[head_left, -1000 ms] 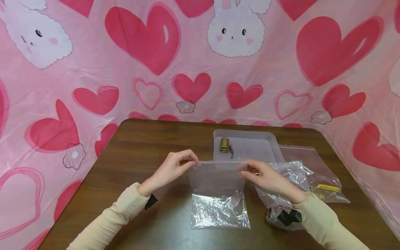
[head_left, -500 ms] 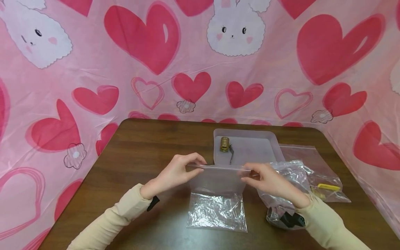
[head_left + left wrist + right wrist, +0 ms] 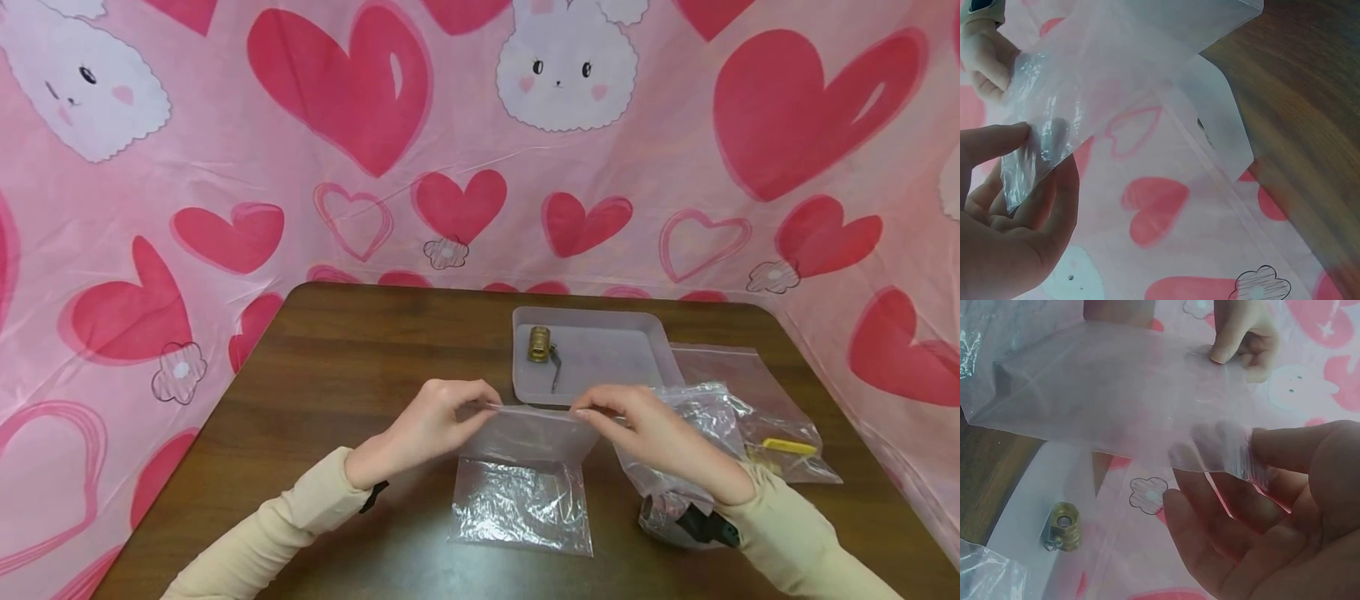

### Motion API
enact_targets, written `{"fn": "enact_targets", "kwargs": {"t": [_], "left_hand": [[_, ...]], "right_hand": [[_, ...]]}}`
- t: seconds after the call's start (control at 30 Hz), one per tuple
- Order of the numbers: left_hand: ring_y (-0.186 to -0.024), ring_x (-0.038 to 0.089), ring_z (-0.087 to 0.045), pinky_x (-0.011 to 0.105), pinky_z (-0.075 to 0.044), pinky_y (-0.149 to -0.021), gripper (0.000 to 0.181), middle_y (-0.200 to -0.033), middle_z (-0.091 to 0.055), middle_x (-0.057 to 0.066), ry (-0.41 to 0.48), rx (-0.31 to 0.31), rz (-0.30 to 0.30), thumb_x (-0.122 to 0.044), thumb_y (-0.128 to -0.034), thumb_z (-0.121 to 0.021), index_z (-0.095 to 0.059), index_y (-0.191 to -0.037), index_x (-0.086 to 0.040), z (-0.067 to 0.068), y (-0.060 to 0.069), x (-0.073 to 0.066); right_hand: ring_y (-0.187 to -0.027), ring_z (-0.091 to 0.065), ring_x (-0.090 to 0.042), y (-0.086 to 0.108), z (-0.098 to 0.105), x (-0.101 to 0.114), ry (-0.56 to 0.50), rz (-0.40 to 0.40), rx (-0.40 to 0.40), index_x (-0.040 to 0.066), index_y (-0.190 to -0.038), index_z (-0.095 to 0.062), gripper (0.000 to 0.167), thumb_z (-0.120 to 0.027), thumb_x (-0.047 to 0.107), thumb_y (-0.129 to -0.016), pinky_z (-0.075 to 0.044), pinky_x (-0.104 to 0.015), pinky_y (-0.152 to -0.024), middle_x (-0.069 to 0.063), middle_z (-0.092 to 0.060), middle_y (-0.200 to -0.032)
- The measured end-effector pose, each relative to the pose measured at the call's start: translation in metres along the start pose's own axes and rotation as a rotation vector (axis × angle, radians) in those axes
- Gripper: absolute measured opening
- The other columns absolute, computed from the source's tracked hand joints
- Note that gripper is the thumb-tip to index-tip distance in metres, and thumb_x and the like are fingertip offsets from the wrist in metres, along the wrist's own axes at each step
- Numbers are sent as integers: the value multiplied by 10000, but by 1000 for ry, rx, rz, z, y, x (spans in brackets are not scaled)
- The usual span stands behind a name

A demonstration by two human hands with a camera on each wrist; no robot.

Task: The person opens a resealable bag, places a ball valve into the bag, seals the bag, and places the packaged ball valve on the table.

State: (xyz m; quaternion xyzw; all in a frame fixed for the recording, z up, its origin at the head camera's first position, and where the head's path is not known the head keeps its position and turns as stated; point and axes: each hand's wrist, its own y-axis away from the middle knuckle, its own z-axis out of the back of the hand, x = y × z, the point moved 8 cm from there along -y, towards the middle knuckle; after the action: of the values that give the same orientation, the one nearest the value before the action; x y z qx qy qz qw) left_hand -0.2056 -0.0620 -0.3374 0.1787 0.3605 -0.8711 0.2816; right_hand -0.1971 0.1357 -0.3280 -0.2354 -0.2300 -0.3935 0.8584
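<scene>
A clear zip-lock plastic bag (image 3: 522, 504) is lifted at its top edge, while its lower half lies on the table. My left hand (image 3: 438, 425) pinches the left end of that edge between thumb and fingers. At the other end, my right hand (image 3: 645, 429) pinches the right corner, as the right wrist view also shows. Nothing is visible inside the bag. Just beyond it, a brass valve (image 3: 538, 343) with a thin grey lever lies at the left side of a shallow translucent tray (image 3: 615, 395).
Right of my right hand lie more clear bags (image 3: 720, 362), one holding a yellow piece (image 3: 789, 447). A crumpled bag (image 3: 660, 521) lies under my right wrist. The wooden table (image 3: 360, 350) meets a pink heart-patterned cloth (image 3: 465, 125) behind.
Both hands have lowered slightly toward me with the bag's top edge, and the left has shifted right, closer to the other. The tray's front edge now shows.
</scene>
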Motion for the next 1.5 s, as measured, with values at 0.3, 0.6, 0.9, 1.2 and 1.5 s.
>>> {"fn": "enact_targets", "kwargs": {"t": [0.3,0.6,0.9,1.2,1.5], "left_hand": [[-937,93,-721,176,-566,-829,260,-1003,-744,16,-33,54,-81,29,-852,-711,-653,-1085,-71,-7,0,-11],[-846,58,-686,113,-538,-795,156,-889,-724,-7,-14,25,-187,6,-841,-751,-686,-947,-89,-7,0,-23],[-787,45,-656,105,-533,-767,134,-834,-710,-8,-17,-21,-183,7,-837,-756,-684,-898,-89,-6,1,-20],[-812,26,-640,92,-519,-763,147,-912,-699,-35,-149,5,-305,-1,-874,-714,-673,-974,-100,-12,2,-27],[-752,9,-587,40,-432,-643,257,-1077,-670,-29,-228,96,-419,36,-864,-656,-703,-1046,-140,-20,6,-36]], "right_hand": [[-791,-625,51,1,-3,4,-27,75,-47,127,-899,-707,112,-694,15,-892,-566,-201,-686,23,-728,-864],[-743,-609,61,1,-4,8,-35,79,-64,132,-882,-721,45,-709,97,-906,-554,-197,-645,55,-727,-831],[-593,-425,84,0,-5,16,-19,102,17,161,-875,-740,74,-703,110,-912,-439,-172,-521,85,-682,-719],[-713,-632,54,-1,-12,20,-13,103,78,142,-825,-721,110,-720,42,-870,-555,-183,-638,57,-721,-759],[-665,-598,59,-2,-20,18,-66,76,85,132,-784,-690,139,-701,11,-852,-549,-179,-604,44,-701,-722]]}}
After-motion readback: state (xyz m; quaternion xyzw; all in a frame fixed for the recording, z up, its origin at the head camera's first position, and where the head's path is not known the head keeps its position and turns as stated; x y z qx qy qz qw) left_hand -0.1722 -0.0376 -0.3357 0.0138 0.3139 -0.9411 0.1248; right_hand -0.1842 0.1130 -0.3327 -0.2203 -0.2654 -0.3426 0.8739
